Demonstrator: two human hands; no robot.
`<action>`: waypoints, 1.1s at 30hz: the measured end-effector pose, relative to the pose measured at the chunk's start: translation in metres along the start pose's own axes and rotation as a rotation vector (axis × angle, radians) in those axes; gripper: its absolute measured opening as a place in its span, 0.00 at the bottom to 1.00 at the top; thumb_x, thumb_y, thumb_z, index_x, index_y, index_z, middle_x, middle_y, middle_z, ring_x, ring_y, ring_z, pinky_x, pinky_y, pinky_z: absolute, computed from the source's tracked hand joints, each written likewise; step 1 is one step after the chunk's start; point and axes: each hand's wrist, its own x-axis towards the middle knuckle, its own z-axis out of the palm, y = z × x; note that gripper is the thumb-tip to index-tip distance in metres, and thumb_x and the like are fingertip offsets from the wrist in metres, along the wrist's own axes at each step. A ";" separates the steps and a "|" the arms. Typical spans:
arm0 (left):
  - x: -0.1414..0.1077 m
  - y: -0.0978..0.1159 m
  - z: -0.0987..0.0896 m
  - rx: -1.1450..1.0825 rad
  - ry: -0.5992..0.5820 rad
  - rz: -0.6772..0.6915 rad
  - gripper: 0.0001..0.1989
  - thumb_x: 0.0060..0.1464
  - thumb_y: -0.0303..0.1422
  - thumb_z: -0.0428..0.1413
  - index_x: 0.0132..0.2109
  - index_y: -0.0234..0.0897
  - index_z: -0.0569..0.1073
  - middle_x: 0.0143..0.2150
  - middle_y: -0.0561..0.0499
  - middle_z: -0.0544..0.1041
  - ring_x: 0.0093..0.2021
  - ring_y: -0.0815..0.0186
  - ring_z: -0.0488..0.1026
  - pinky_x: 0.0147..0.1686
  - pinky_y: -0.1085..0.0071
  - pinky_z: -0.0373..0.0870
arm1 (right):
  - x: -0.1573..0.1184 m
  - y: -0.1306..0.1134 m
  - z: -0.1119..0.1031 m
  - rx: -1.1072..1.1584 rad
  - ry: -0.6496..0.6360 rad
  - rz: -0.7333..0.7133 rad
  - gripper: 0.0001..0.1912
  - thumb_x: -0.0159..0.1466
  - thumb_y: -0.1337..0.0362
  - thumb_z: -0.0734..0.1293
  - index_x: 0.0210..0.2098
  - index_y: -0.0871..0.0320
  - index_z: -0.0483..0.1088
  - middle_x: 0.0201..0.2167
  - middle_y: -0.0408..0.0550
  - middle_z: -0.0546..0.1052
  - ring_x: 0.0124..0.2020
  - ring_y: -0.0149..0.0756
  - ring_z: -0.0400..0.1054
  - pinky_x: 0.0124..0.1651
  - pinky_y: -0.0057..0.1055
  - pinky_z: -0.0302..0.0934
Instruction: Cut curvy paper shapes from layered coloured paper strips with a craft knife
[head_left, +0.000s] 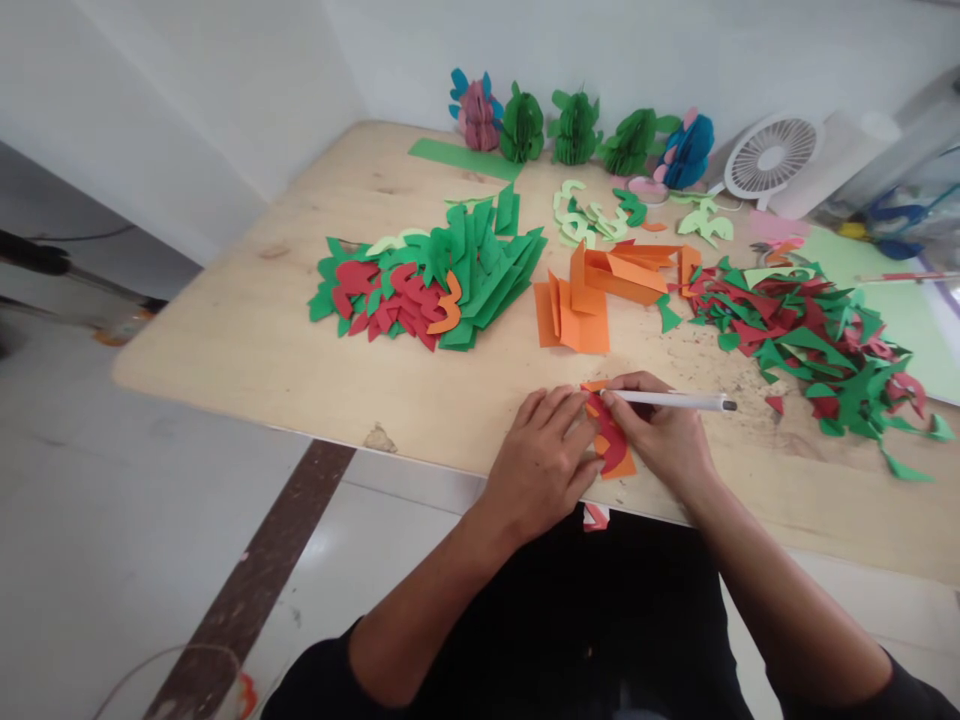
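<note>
Near the table's front edge lies an orange paper piece [624, 466], with a curved red paper cutout [614, 447] on top of it. My left hand [546, 455] rests flat on these papers, fingers stretched out and holding nothing. In my right hand [664, 430] is a white pen [667, 399], its tip at the upper edge of the red cutout and its dark end pointing right. The fingers partly cover the papers, so the very tip is hard to make out.
Behind my hands are folded orange papers [589, 310]. A pile of green and red cutouts [480, 270] lies left, and scraps [817, 340] lie right. Honeycomb paper figures [577, 128] and a white fan [772, 158] stand along the wall. The wooden table [247, 330] ends close to my body.
</note>
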 end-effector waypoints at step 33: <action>0.000 0.000 0.004 0.033 0.037 0.008 0.13 0.59 0.36 0.54 0.49 0.35 0.73 0.60 0.40 0.71 0.63 0.51 0.63 0.63 0.50 0.60 | -0.023 0.007 -0.014 -0.060 0.022 0.006 0.11 0.59 0.55 0.66 0.31 0.56 0.73 0.24 0.43 0.76 0.21 0.30 0.66 0.24 0.26 0.60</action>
